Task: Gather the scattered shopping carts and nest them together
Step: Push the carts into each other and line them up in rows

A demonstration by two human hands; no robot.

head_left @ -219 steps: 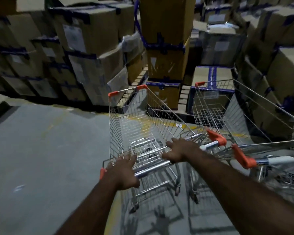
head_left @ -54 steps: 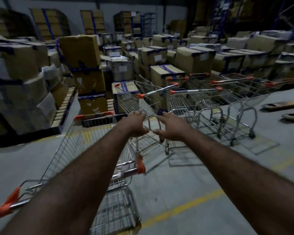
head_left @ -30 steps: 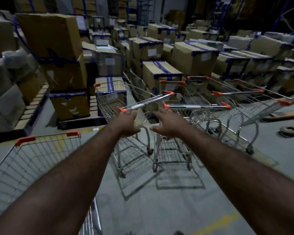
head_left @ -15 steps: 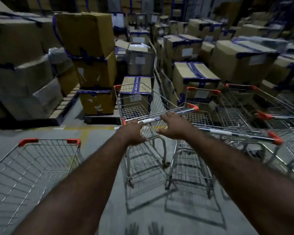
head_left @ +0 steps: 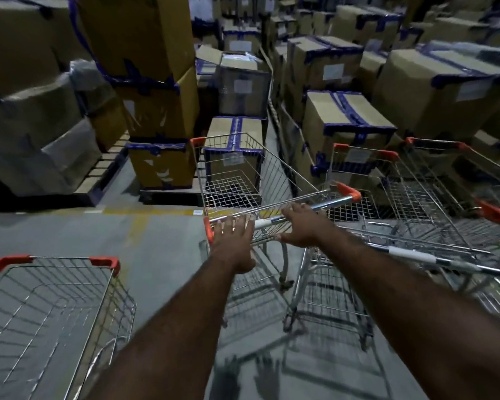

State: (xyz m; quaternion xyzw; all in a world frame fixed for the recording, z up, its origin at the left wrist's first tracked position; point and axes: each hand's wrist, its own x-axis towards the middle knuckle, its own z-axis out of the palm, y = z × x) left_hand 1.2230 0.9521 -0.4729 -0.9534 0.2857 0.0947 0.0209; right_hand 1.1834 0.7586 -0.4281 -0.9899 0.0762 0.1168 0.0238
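Standing loose at left, the near cart (head_left: 55,298) awaits nesting. Left hand (head_left: 233,243), fingers straight, touches the handle (head_left: 329,202) of the middle cart (head_left: 231,192); right hand (head_left: 300,226) lies over it, curl undeterminable. Risk: an unsecured push skews it into the neighbouring cart (head_left: 410,254) or boxes (head_left: 344,114).

Both arms reach out over the grey floor (head_left: 70,235). Left hand (head_left: 233,238) is flat with fingers spread, touching the handle bar (head_left: 312,206) of the middle cart (head_left: 243,157) near its orange end cap. Right hand (head_left: 299,226) lies over the same bar further along, thumb out below; how far those fingers curl is unclear. Another cart (head_left: 55,298) stands apart at lower left, more carts (head_left: 416,183) crowd the right, and taped cardboard boxes (head_left: 344,116) are stacked behind
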